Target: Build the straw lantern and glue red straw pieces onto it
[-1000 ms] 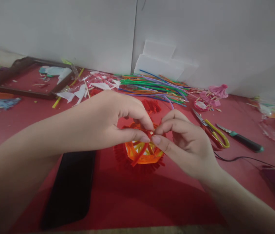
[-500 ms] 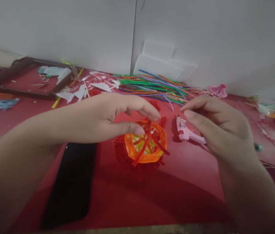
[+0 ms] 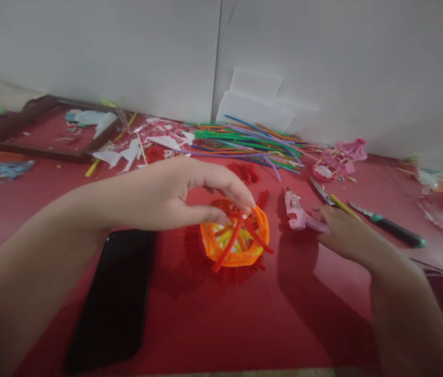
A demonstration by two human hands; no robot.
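Observation:
An orange and yellow pipe-cleaner ball [image 3: 237, 243] with red strands across it sits on a red fringed piece on the red table [image 3: 213, 324]. My left hand [image 3: 182, 196] reaches in from the left. Its thumb and forefinger pinch a red pipe cleaner [image 3: 240, 217] at the ball's top. To the right lies a pink glue gun [image 3: 295, 208]. My right hand [image 3: 349, 240] rests low on the table with its fingers closed over the gun's handle end.
A black phone [image 3: 115, 293] lies under my left forearm. Scissors [image 3: 329, 196] and a green-handled knife [image 3: 392, 229] lie beyond my right hand. Coloured sticks [image 3: 245, 140], pink paper umbrellas [image 3: 341, 154], white foam blocks [image 3: 260, 99] and a wooden frame [image 3: 44, 131] line the back.
My right hand left the ball, swung right and dropped onto the glue gun's handle. My left hand stays pinched on the red pipe cleaner.

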